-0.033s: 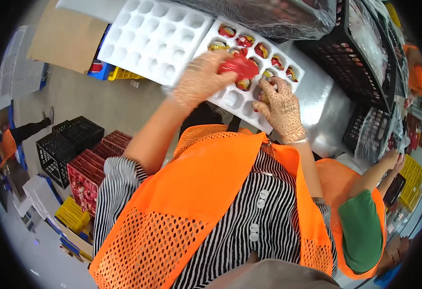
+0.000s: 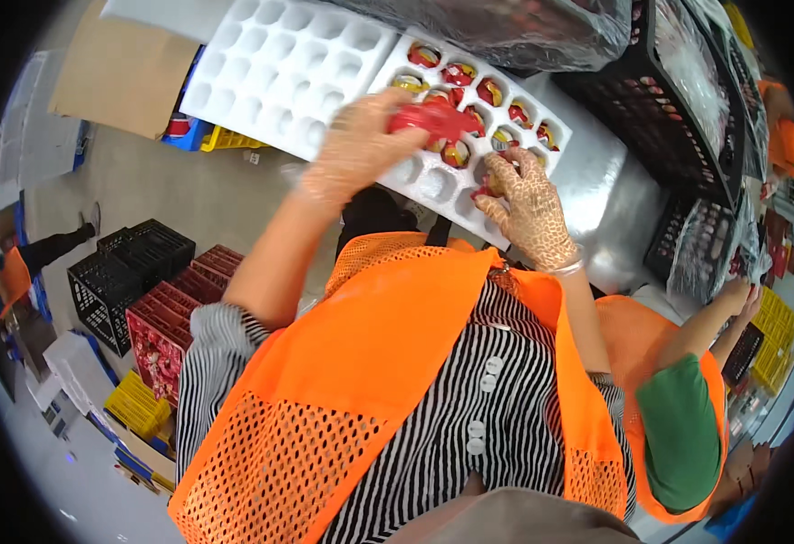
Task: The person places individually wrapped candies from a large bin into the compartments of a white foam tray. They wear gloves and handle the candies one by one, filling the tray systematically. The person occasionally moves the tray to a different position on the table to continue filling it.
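Observation:
My left hand [image 2: 356, 150], in a clear glove, is closed on a flat red piece [image 2: 429, 120] that is smeared by motion. It hangs over a white foam tray [image 2: 438, 186] with round pockets. Several of these hold small round red-and-gold pieces [image 2: 489, 92]; a few pockets at the near side are bare. My right hand [image 2: 535, 213], gloved too, curls its thumb and fingers around a red-and-gold piece [image 2: 491, 187] at the tray's near right part. The fingers partly cover that piece, so its exact kind cannot be made out.
A second white foam tray [image 2: 270, 77] with bare pockets adjoins on the left. Beyond the trays lies clear plastic wrap [image 2: 542, 41]; a black crate [image 2: 678, 127] stands right. Red crates [image 2: 157, 326] and black crates [image 2: 98, 290] stand left. A co-worker in green sleeves [image 2: 682, 435] works at right.
My left hand has shifted slightly left with the red piece. My right hand stays at nearly the same place on the tray.

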Demonstrator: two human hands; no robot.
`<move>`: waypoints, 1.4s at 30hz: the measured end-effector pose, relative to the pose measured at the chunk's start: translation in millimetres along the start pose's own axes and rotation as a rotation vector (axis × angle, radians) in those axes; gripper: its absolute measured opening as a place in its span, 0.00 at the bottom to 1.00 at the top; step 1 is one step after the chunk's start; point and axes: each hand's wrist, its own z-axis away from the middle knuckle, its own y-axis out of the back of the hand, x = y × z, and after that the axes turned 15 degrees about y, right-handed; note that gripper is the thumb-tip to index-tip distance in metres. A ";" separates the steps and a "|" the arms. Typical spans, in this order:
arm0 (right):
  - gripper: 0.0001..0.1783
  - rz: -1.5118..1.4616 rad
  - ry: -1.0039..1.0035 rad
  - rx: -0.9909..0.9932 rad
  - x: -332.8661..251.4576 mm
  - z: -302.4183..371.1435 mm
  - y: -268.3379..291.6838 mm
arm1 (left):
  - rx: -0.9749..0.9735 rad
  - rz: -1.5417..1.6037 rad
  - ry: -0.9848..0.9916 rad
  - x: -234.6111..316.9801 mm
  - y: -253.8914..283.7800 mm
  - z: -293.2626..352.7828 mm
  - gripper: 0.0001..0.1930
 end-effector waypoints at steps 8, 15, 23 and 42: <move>0.17 -0.065 -0.247 -0.172 13.3 -5.6 -29.6 | -0.057 -0.416 0.258 -29.6 16.4 16.9 0.27; 0.07 0.052 -0.078 -0.124 4.5 1.8 -33.6 | 0.098 -0.545 0.036 -43.6 -23.6 23.3 0.19; 0.09 0.152 -0.117 -0.272 35.9 1.5 -78.2 | 0.054 -0.484 0.227 -41.5 -27.0 14.4 0.16; 0.06 0.147 -0.167 0.001 10.8 -2.7 -61.8 | 0.015 -0.657 -0.282 -83.1 -35.6 -16.9 0.05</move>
